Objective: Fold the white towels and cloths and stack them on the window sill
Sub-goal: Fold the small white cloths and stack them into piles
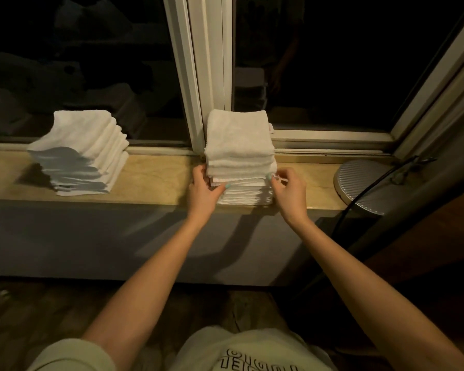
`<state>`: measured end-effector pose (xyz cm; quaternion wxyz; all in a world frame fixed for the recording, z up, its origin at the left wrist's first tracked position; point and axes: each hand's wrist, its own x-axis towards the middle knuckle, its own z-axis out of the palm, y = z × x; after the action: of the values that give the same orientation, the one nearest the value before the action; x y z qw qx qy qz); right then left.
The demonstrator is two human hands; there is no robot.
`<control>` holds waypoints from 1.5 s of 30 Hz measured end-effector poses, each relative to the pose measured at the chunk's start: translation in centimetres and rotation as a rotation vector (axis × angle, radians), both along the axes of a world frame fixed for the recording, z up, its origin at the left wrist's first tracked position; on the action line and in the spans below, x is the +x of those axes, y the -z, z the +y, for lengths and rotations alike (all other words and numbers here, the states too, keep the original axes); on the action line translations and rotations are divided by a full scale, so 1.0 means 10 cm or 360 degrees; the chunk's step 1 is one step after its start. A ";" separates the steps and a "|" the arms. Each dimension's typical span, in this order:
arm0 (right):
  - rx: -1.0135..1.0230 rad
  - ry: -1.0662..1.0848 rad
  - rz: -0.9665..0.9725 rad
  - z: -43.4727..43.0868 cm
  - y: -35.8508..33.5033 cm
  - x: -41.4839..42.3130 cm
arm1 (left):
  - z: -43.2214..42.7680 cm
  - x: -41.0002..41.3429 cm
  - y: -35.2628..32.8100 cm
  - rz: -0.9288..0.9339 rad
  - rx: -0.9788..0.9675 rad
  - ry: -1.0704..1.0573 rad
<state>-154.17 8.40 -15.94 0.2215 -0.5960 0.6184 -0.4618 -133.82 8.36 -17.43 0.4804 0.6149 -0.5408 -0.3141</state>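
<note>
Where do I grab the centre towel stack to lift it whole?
Low on both sides of the centre towel stack, one hand from each side. It is tall, soft, with the window frame right behind; a top pinch would likely lift one towel only.

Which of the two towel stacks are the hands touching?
The right stack, against the window post; left hand and right hand hold its sides. The left stack slumps untouched.

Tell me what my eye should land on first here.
A tall white towel stack sits mid-sill against the window frame, with the left hand and right hand gripping its sides. A second, leaning stack lies further left on the window sill, under dark glass.
</note>
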 end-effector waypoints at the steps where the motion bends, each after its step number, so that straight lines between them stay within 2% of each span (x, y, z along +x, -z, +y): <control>1: 0.0029 -0.0031 0.0006 0.00 0.02 -0.01 | -0.01 0.00 0.00 0.0011 -0.0009 -0.0013; 8: 0.0087 -0.0036 -0.0050 0.01 0.10 -0.03 | -0.19 0.12 -0.22 -0.0131 -0.0119 -0.0003; 13: 0.0085 0.0040 -0.0069 0.00 0.13 0.05 | -0.32 0.24 -0.21 0.0111 0.0018 0.0083; 17: 0.0161 0.0126 -0.0158 -0.04 0.13 0.09 | -0.32 0.22 -0.16 0.0266 0.0115 0.0002; 20: 0.0252 0.0088 -0.0166 -0.08 0.15 0.10 | -0.30 0.18 -0.15 0.0226 0.0147 -0.0050; 26: 0.0336 0.0101 -0.0210 -0.12 0.12 0.07 | -0.25 0.15 -0.13 0.0053 0.0166 0.0079; 30: 0.0389 0.0089 -0.0203 -0.11 0.08 0.05 | -0.20 0.15 -0.23 0.0197 0.0294 0.0290; 33: 0.0205 0.0140 -0.0355 -0.05 -0.02 0.01 | -0.17 0.20 -0.26 0.0356 0.0259 0.0389; 35: 0.0141 0.0085 -0.0530 -0.05 -0.19 -0.02 | -0.19 0.20 -0.32 0.0591 0.0228 0.0387; 37: 0.0227 -0.0065 -0.0643 -0.14 -0.33 -0.04 | -0.27 0.15 -0.40 0.0820 0.0241 0.0390; 41: 0.0554 -0.0284 -0.0386 -0.34 -0.53 0.01 | -0.41 0.02 -0.50 0.0808 0.0341 0.0409; 45: 0.0540 -0.0224 -0.0236 -0.39 -0.56 0.04 | -0.48 -0.03 -0.55 0.0835 0.0362 0.0426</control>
<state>-153.82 4.55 -10.31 0.3954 -0.5563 0.6263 -0.3768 -134.13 3.52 -11.88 0.4859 0.4862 -0.4359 -0.5809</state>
